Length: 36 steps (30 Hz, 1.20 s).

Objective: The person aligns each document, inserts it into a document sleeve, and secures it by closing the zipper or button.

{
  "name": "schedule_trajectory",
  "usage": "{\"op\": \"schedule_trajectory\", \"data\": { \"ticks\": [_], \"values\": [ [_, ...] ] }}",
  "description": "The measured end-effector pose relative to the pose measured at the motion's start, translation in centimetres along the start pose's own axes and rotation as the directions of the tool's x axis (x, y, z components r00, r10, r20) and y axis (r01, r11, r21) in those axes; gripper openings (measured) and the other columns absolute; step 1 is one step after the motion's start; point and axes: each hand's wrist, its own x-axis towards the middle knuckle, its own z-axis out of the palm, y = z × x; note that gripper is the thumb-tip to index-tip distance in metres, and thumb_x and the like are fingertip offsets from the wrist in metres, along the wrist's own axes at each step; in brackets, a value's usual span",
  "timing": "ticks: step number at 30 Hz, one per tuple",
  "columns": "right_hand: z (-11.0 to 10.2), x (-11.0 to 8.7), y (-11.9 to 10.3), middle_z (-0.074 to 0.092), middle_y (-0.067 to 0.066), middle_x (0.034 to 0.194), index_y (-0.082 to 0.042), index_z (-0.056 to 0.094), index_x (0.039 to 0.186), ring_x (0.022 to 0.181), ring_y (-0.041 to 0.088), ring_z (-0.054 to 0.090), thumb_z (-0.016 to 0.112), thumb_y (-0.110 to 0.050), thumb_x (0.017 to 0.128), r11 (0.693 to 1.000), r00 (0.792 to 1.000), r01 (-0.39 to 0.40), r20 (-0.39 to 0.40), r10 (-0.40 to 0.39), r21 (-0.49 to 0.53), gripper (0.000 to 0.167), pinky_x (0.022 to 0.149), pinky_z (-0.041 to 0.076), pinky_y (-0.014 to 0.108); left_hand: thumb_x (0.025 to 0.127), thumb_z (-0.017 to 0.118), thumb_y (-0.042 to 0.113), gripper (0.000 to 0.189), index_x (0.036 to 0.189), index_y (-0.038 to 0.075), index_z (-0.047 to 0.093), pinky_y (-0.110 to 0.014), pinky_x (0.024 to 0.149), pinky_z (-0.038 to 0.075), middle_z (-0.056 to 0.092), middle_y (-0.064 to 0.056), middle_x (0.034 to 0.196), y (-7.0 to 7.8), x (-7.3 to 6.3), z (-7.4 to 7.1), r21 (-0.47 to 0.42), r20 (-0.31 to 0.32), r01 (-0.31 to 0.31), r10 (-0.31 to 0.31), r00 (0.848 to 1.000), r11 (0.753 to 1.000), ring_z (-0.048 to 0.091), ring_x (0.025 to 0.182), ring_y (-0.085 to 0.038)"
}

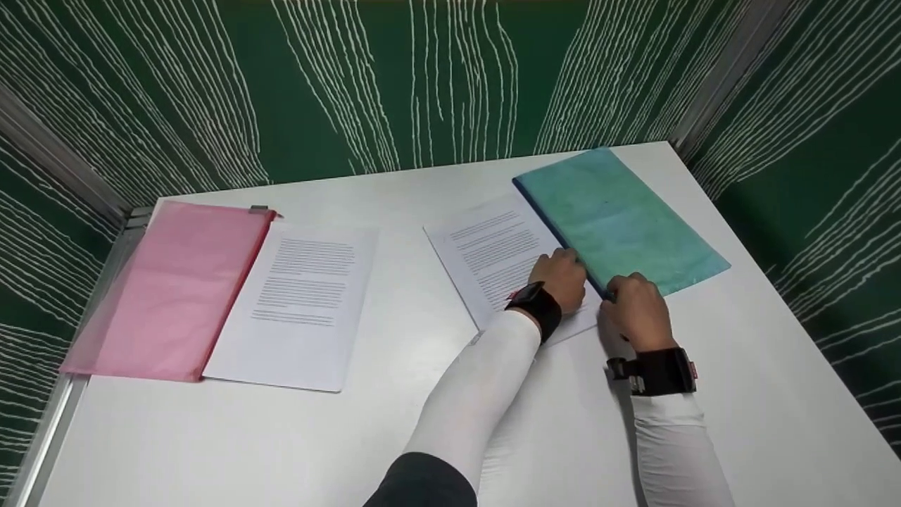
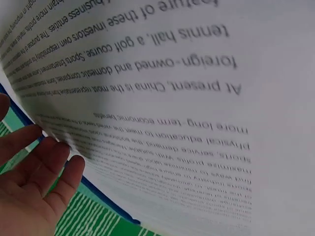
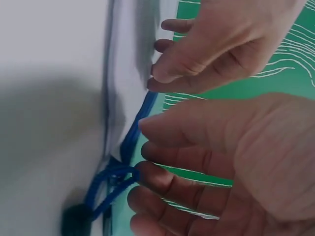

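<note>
A translucent green zip folder (image 1: 619,218) with a blue zip edge (image 1: 556,225) lies aslant at the table's right. Printed sheets (image 1: 486,246) meet its blue edge on the left; whether they go inside it cannot be told. My left hand (image 1: 563,282) pinches the folder's edge beside the sheets, the paper bowing near its fingers in the left wrist view. Lower down, my right hand (image 1: 640,310) holds the same edge near the folder's bottom corner. A blue cord loop (image 3: 110,172) hangs by the right fingers in the right wrist view.
On the left of the white table (image 1: 281,436) lies a pink zip folder (image 1: 176,296) with a red edge and a grey slider (image 1: 259,208). Printed sheets (image 1: 303,282) lie against its right side. Green walls (image 1: 464,77) with white lines stand around the table.
</note>
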Motion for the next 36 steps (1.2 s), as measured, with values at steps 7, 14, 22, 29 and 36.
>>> {"op": "schedule_trajectory", "data": {
  "ticks": [7,14,22,29,36],
  "values": [
    [0.5,0.0,0.4,0.051,0.018,0.07,0.004,0.061,0.071,0.067,0.034,0.053,0.056,0.004,0.07,1.0,1.0,-0.018,0.01,0.018,-0.023,0.005,0.05,0.038,0.04,0.094,0.042,0.038,0.031,0.112,0.024,0.063,-0.031,0.088,0.043,0.047,0.002,0.125,0.0,0.0,0.4,-0.049,-0.005,0.038,-0.038,0.999,0.998,0.045,0.111,-0.015],
    [0.5,0.2,0.7,0.053,0.018,0.068,0.001,0.057,0.066,0.064,0.033,0.053,0.053,0.005,0.071,0.999,1.0,-0.001,0.002,0.001,-0.037,0.008,0.049,0.038,0.04,0.093,0.04,0.047,0.042,0.125,0.023,0.054,-0.034,0.095,0.036,0.04,0.001,0.133,0.4,0.1,0.5,-0.096,0.057,0.09,-0.085,0.995,0.991,0.036,0.116,-0.016],
    [0.4,0.3,1.0,0.056,0.022,0.072,0.005,0.06,0.074,0.064,0.037,0.057,0.054,0.005,0.074,0.999,1.0,0.014,-0.023,-0.016,-0.053,0.007,0.049,0.042,0.045,0.095,0.034,0.048,0.053,0.139,0.019,0.036,-0.032,0.097,0.028,0.035,0.005,0.137,1.1,-0.4,-0.4,-0.152,0.161,0.094,-0.069,0.984,0.984,0.029,0.119,-0.013],
    [-0.4,0.5,0.4,0.052,0.021,0.074,0.009,0.06,0.078,0.067,0.037,0.055,0.053,0.008,0.077,1.0,0.986,0.03,-0.167,-0.03,-0.001,0.007,0.055,0.043,0.048,0.097,0.035,0.04,0.059,0.146,0.012,0.019,-0.032,0.103,0.028,0.029,0.005,0.147,0.8,-1.3,-1.6,-0.305,0.127,0.083,-0.046,0.991,0.949,0.028,0.131,-0.013],
    [-1.6,0.6,-0.8,0.053,0.023,0.076,0.01,0.06,0.081,0.071,0.038,0.054,0.05,0.008,0.08,0.995,0.96,0.092,-0.268,-0.076,0.049,0.01,0.06,0.044,0.049,0.097,0.037,0.03,0.06,0.147,0.01,0.012,-0.033,0.108,0.026,0.021,0.0,0.152,-0.5,-2.2,-1.8,-0.455,-0.017,0.004,-0.013,1.0,0.89,0.021,0.138,-0.015]
  ]
}}
